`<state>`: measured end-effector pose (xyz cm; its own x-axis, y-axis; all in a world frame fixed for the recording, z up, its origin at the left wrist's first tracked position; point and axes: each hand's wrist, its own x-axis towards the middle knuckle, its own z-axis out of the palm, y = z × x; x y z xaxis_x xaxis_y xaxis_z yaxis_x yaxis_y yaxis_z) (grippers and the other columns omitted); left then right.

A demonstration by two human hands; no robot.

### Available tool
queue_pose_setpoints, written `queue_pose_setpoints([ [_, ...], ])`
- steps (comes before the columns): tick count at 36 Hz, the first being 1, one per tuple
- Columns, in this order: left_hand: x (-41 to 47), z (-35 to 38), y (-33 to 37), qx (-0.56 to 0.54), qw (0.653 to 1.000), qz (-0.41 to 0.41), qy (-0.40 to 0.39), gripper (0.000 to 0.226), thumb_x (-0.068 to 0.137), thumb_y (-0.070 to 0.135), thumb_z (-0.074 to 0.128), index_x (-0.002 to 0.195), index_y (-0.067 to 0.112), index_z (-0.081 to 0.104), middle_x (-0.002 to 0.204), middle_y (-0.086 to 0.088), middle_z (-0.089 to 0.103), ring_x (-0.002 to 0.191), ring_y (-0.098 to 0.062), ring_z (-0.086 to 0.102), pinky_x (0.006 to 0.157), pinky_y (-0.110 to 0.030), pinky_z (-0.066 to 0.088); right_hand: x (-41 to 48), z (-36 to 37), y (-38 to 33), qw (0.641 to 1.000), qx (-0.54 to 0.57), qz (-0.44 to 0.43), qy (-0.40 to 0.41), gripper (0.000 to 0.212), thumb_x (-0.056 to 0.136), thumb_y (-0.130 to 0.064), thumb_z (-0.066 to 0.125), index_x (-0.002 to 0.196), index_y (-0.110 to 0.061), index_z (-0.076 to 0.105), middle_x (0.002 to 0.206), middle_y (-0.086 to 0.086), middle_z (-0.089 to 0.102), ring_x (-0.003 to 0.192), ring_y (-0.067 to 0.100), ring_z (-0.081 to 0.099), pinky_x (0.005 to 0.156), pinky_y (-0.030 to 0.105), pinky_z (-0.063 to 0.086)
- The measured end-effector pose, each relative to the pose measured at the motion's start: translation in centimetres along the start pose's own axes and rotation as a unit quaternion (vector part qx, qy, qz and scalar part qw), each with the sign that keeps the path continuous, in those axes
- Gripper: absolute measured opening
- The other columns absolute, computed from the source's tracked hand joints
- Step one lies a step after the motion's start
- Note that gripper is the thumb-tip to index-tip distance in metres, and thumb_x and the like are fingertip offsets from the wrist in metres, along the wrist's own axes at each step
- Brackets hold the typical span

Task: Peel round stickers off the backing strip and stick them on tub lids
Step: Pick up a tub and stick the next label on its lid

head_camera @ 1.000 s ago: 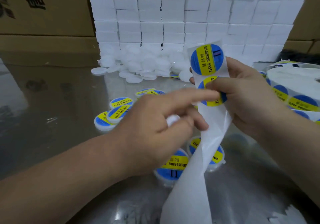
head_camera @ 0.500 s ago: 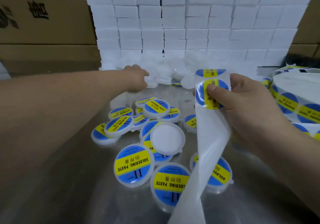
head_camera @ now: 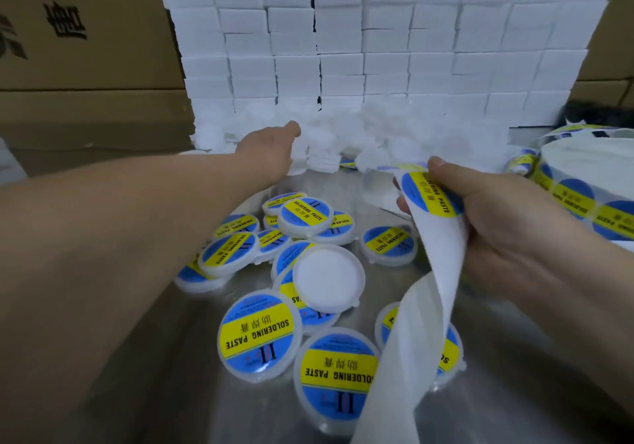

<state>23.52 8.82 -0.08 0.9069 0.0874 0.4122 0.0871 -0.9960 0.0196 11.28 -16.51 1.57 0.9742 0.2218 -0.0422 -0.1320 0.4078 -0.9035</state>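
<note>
The backing strip [head_camera: 429, 272] hangs from the right hand [head_camera: 507, 224], whose thumb and fingers pinch its top sticker [head_camera: 427, 194], probably holding it ready to peel. Left of the strip, labelled lids [head_camera: 260, 333] and one bare lid [head_camera: 328, 277] lie on the worktop [head_camera: 514, 409]. Beyond it, the left hand [head_camera: 271, 150] reaches into the blank-lid pile [head_camera: 343, 141]. Its fingers are hidden, so I cannot tell their grip.

Left arm [head_camera: 137, 237] stretched fully forward, forearm bare, wrist straight. Left hand [head_camera: 271, 150] lay palm-down at far reach; its fingertips were hidden, so it possibly held something, not confirmed. Right hand [head_camera: 497, 227] sat nearer the body, wrist bent inward, gripping the backing strip [head_camera: 435, 272]: thumb [head_camera: 446, 170] pressed along the top of the grip, fingertips [head_camera: 403, 205] curled out from behind, strip hanging below the grip.
</note>
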Motion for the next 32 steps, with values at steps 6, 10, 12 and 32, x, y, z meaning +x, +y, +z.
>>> queue_pose_setpoints([
  [6,-0.2,0.8,0.4,-0.002,0.999,-0.009,-0.049,0.060,0.081,-0.001,0.049,0.137,0.016,0.037,0.130,-0.013,0.039,0.112,-0.034,0.047,0.082,-0.037,0.042,-0.4,-0.2,-0.8,0.991,0.041,0.046,-0.118,0.028,0.079,-0.013,0.045,0.082,0.001,0.069,0.078,0.020,0.062,0.055,0.028,0.059,0.039,0.029,0.051],
  [10,0.1,1.3,0.7,0.005,0.996,-0.057,-0.067,0.054,0.089,0.025,0.051,0.140,0.019,0.034,0.144,-0.010,0.027,0.129,-0.032,0.032,0.101,-0.040,0.033,-0.3,0.0,-0.6,0.992,0.030,0.019,-0.119,0.055,0.073,0.007,0.039,0.127,0.002,0.049,0.110,0.016,0.064,0.091,0.032,0.065,0.068,0.032,0.054],
  [12,0.1,1.4,0.8,0.004,0.993,-0.064,-0.094,0.048,0.092,0.022,0.046,0.139,0.017,0.036,0.145,-0.011,0.032,0.127,-0.031,0.036,0.100,-0.037,0.036,-0.5,0.3,-0.4,0.994,0.009,0.009,-0.106,0.064,0.075,0.014,0.037,0.135,-0.006,0.043,0.116,0.017,0.064,0.101,0.028,0.065,0.080,0.037,0.052],
  [32,0.6,0.5,0.8,-0.088,0.988,-0.095,-0.083,0.025,0.084,0.037,0.057,0.089,0.013,0.053,0.094,-0.006,0.054,0.083,-0.023,0.047,0.057,-0.028,0.031,-0.4,0.6,0.3,0.991,-0.084,-0.046,-0.092,0.035,0.079,0.014,0.054,0.108,-0.004,0.061,0.094,0.014,0.071,0.075,0.024,0.068,0.068,0.032,0.058],
])
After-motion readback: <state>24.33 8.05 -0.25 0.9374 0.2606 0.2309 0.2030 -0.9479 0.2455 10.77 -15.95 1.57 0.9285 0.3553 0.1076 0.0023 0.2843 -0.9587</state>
